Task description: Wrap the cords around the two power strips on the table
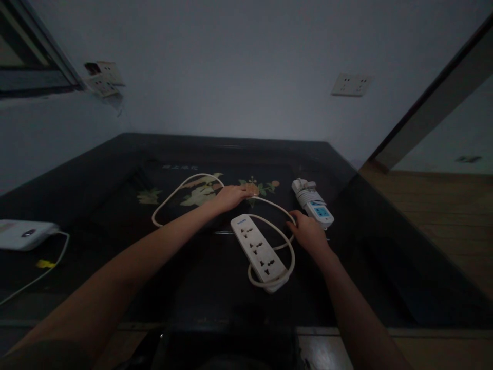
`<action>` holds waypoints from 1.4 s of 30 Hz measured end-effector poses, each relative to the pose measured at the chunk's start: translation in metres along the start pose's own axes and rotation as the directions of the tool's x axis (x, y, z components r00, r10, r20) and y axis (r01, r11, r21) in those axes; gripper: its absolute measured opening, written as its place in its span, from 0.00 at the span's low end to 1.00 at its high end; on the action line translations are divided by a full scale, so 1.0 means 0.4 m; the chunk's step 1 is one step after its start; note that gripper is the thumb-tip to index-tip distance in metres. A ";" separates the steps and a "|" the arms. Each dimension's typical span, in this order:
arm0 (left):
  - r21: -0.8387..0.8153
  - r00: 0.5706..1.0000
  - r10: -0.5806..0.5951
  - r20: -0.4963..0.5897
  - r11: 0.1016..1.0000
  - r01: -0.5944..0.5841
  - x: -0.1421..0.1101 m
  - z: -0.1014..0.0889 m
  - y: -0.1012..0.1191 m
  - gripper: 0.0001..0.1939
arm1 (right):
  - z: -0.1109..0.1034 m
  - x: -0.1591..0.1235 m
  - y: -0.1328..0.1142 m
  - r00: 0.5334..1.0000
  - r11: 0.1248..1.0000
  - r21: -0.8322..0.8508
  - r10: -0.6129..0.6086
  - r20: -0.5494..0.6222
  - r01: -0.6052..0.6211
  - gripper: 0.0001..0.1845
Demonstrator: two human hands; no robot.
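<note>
A white power strip (pixel 256 247) with several sockets lies at a slant on the dark table, between my hands and nearer to me. Its cream power cord (pixel 272 203) makes loops around and over the strip's near end. Beyond the strip, my left hand (pixel 234 196) is closed on the cord, and a wide loop trails off to its left. My right hand (pixel 307 230) has its fingers closed around the cord beside the strip. Just past that hand lies a second power strip (pixel 320 209) with blue socket faces and a grey cord wound around it.
The dark tabletop (pixel 200 277) has a printed flower pattern. At the left edge sits a white device (pixel 29 234) with a cable, beside a small yellow piece (pixel 45 264). Wall sockets (pixel 351 85) are at the back right, others (pixel 105 77) hang near the window.
</note>
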State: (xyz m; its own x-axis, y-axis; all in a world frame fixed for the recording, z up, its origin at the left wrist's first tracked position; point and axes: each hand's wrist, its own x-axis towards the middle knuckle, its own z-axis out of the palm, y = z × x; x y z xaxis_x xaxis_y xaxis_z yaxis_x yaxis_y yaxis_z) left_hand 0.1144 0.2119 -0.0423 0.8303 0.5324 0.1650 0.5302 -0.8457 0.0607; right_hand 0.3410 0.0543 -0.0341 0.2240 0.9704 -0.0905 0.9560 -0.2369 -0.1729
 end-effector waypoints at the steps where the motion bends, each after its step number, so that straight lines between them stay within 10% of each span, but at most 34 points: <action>1: -0.001 1.000 0.008 0.001 1.000 -0.008 -0.004 0.005 -0.003 0.17 | -0.003 -0.003 -0.002 1.000 1.000 -0.006 -0.002 -0.002 0.002 0.19; 11: 0.035 0.996 0.049 0.075 0.998 -0.052 -0.040 -0.031 0.000 0.18 | -0.025 -0.024 -0.020 0.985 0.994 0.094 -0.044 -0.169 0.060 0.14; 20: -0.310 0.978 -0.049 -0.203 0.951 -0.016 -0.171 -0.125 0.155 0.14 | -0.025 -0.020 -0.030 0.932 0.862 0.400 -0.197 -0.303 0.312 0.10; 28: -0.213 0.931 0.326 -0.164 0.910 -0.356 -0.286 -0.073 0.340 0.17 | -0.039 -0.040 -0.165 0.899 0.885 0.178 -0.401 -0.177 0.430 0.09; 42: -0.115 0.947 0.320 -0.014 0.941 -0.320 -0.303 -0.018 0.317 0.06 | -0.045 -0.066 -0.275 0.929 0.930 -0.040 -0.363 0.075 0.366 0.41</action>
State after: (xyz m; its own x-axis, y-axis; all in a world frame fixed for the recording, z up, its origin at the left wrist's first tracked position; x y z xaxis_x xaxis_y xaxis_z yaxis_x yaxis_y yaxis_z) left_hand 0.0798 0.0400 -0.0473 0.9538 0.2330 0.1898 0.2136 -0.9698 0.1175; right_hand 0.2333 0.0555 0.0051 -0.1528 0.9837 -0.0949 0.9784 0.1370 -0.1548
